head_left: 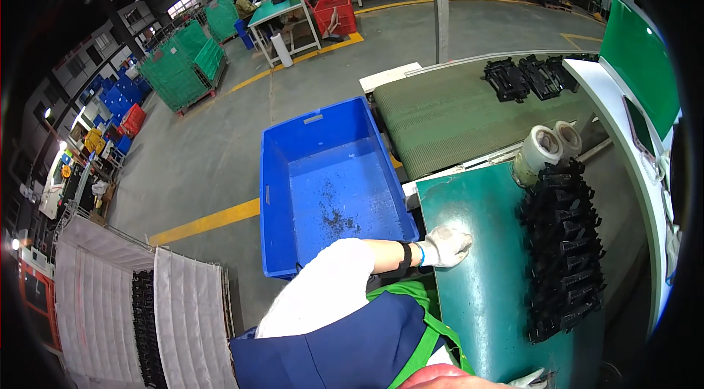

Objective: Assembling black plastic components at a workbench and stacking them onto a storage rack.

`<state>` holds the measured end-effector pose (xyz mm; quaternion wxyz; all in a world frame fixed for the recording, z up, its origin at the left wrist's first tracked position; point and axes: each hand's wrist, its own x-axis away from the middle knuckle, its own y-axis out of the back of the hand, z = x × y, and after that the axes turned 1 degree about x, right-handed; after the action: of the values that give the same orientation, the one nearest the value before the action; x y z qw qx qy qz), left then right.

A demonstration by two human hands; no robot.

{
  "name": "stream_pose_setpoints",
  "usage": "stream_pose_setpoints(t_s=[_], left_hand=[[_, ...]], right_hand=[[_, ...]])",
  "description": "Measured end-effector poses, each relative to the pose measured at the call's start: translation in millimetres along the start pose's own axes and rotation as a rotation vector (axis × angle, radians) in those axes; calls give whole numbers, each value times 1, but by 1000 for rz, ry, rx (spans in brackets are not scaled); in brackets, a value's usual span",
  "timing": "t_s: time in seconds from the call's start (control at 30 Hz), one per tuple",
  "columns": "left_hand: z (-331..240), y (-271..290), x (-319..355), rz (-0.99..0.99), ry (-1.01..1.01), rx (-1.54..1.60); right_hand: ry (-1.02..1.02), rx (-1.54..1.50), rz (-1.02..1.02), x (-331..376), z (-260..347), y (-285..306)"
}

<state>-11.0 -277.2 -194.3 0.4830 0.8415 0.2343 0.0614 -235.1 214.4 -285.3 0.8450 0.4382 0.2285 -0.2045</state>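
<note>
The left hand (446, 246), in a pale work glove, lies flat on the near left edge of the green surface (484, 294), its grip spread and holding nothing. At about three o'clock from it, well apart, a long stack of black plastic parts (565, 250) runs along the surface's right side, leaving a bare strip between. Two tape rolls (546, 145) stand at the stack's far end. At ten o'clock from the hand sits an open blue bin (330, 184) on the floor. Only a glove tip of the right hand (539, 380) shows at the lower edge; I cannot tell its grip. More black parts (532, 77) rest on the conveyor belt (447, 114) at twelve o'clock.
</note>
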Motion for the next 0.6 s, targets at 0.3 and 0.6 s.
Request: stream_pose_setpoints(t_s=[0.3,0.6], left_hand=[[3,2,6,0,16,-41],[6,-1,1,102,-12,-69]], right_hand=[[-135,-174,193,-11,37,6],[-220,-302,202,-9,25,0]])
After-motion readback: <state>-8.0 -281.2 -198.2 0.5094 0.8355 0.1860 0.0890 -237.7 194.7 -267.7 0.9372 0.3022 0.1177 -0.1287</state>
